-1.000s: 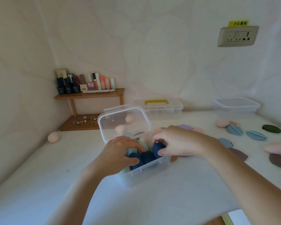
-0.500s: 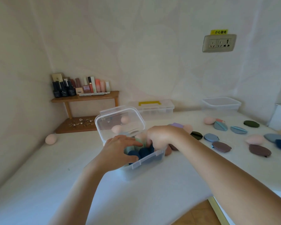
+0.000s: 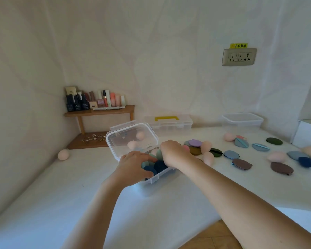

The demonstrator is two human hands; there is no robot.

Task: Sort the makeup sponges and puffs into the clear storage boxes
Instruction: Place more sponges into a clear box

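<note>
Your left hand [image 3: 133,165] and right hand [image 3: 172,153] are both down in the clear plastic storage box [image 3: 157,178], which sits mid-table with its hinged lid [image 3: 121,140] standing open behind them. The dark blue makeup sponges [image 3: 160,166] lie inside the box between your two hands, with pale green sponges [image 3: 159,155] just behind them. Your left fingers lie bent over the blue sponges at the near left side, thumb by the front wall; whether they pinch one cannot be told. Your right hand shows only its back, its fingers hidden inside the box, so its grip cannot be told either. To the right, loose flat brown puffs [image 3: 281,168] and other sponges lie on the white table [image 3: 61,203], well apart from both hands.
</note>
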